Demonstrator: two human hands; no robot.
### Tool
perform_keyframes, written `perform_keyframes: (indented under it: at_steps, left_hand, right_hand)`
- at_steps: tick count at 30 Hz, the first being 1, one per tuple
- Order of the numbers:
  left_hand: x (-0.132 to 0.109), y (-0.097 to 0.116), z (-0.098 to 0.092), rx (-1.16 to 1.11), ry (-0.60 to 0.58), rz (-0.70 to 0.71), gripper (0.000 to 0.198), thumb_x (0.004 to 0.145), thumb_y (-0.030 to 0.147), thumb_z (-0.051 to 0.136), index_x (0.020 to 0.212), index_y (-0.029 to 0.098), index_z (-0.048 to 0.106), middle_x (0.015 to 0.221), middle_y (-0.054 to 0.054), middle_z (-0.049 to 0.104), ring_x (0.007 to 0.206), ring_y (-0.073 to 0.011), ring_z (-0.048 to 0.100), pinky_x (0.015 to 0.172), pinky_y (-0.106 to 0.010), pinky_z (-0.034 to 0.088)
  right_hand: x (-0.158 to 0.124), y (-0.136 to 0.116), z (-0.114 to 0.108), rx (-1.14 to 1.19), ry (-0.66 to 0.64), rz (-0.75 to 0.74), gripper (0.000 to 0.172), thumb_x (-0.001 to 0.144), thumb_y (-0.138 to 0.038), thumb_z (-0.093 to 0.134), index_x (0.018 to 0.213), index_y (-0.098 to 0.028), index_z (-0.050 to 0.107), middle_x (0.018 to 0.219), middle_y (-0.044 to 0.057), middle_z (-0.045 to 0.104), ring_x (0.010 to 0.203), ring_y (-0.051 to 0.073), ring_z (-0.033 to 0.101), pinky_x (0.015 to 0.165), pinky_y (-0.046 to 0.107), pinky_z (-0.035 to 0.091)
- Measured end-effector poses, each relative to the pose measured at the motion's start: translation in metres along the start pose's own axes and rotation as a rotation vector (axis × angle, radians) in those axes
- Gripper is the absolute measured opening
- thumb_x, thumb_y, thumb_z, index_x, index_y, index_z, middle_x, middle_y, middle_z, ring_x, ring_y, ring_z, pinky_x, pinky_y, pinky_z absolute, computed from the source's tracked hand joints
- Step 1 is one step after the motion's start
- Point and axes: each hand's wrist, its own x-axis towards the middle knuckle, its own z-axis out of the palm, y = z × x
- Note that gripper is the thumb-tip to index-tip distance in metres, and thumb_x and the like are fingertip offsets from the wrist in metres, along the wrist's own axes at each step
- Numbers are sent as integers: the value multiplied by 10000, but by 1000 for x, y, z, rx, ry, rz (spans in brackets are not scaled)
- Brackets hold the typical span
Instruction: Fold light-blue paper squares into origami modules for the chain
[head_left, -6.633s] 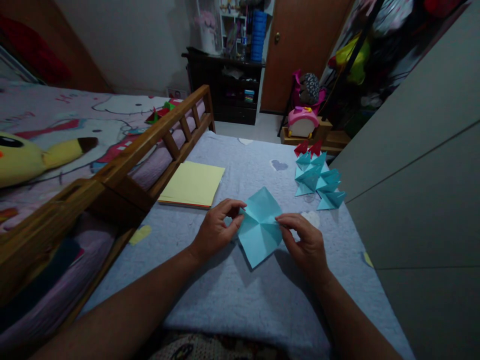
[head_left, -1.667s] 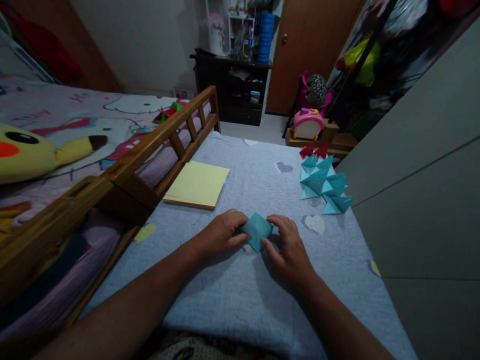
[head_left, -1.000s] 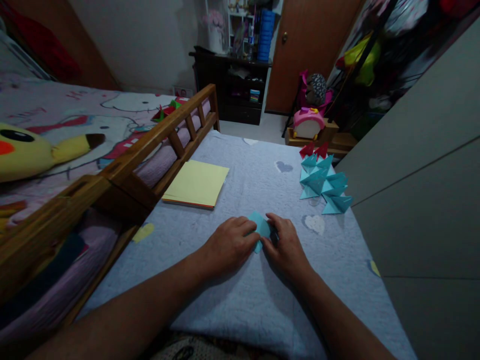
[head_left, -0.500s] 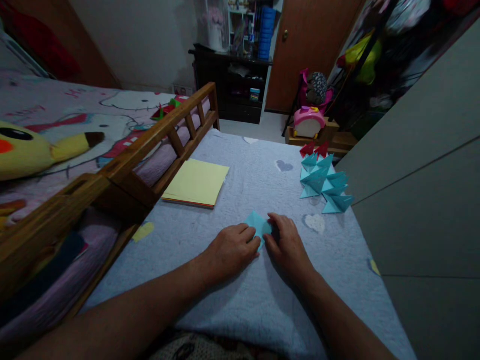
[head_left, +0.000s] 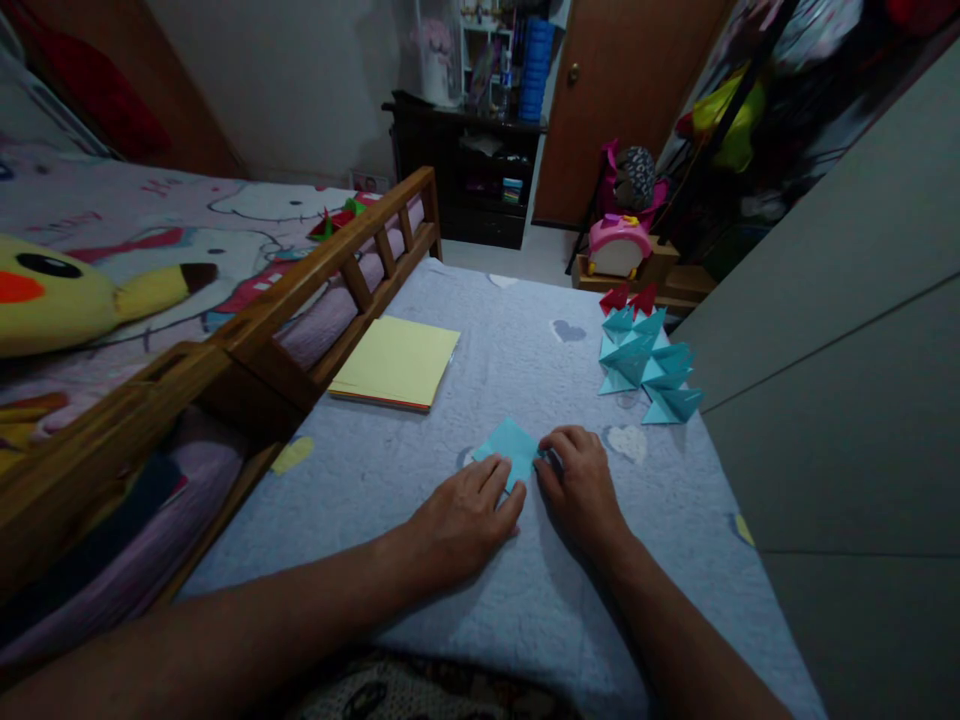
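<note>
A small folded piece of light blue paper (head_left: pixel 508 444) lies flat on the pale blue blanket (head_left: pixel 480 600). My left hand (head_left: pixel 465 515) rests flat on the paper's near left edge, fingers stretched out and pressing down. My right hand (head_left: pixel 581 485) presses on the paper's right corner with its fingers curled over it. Much of the paper's near half is hidden under both hands.
A stack of yellow paper sheets (head_left: pixel 395 364) lies to the far left by a wooden bed rail (head_left: pixel 300 290). A cluster of folded blue and red paper pieces (head_left: pixel 645 365) sits at the far right. A grey cupboard wall (head_left: pixel 847 400) runs along the right side.
The open blue sheet has been collapsed into a small folded square. Over the last second both hands slid toward me along it, uncovering more of its far part.
</note>
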Motion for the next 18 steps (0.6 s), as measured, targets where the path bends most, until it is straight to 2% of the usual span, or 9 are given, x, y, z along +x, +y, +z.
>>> perform_keyframes:
  at_steps: [3,5,8,11,15,18]
  left_hand:
    - [-7,3,0,-28,-86,-13,689,875,556,689,1343,86,502,1422,-283,516,1317,-413,510,1044,-515,476]
    - [-9,3,-1,-35,-131,-17,780,864,628,662,1378,75,468,1459,-296,476,1364,-423,463,1084,-514,439]
    - [-11,4,-3,-45,-171,-30,799,885,647,620,1407,69,440,1493,-300,435,1400,-424,417,1116,-507,395]
    - [-12,4,-5,-50,-159,-25,790,899,649,596,1414,69,441,1500,-274,439,1400,-401,413,1129,-494,370]
    - [-13,4,-11,-62,-129,8,746,896,620,620,1367,54,496,1353,-185,586,1266,-327,514,1144,-456,350]
    - [-12,4,-14,-72,-110,22,733,876,614,652,1330,51,530,1272,-146,626,1176,-304,538,1147,-457,340]
  right_hand:
    - [-3,-4,-3,-28,-12,-90,143,919,-162,553,971,-209,677,1078,86,636,1008,256,518,894,409,402]
    - [-4,-8,-5,-34,-57,-160,153,927,-159,558,965,-213,696,1082,78,652,1004,250,515,890,406,391]
    - [-5,-10,-6,-33,-126,-232,165,932,-153,567,979,-217,712,1060,67,676,974,237,521,889,402,381]
    - [-5,-10,-6,-44,-143,-249,163,933,-148,579,992,-218,713,1054,63,691,966,234,532,881,401,372]
    - [-5,-11,-8,-87,-154,-275,168,940,-149,578,1023,-219,706,1091,65,703,988,234,561,879,402,365]
    - [-8,-12,-11,-155,-192,-317,180,956,-166,564,1069,-219,694,1141,76,712,1005,243,591,894,421,366]
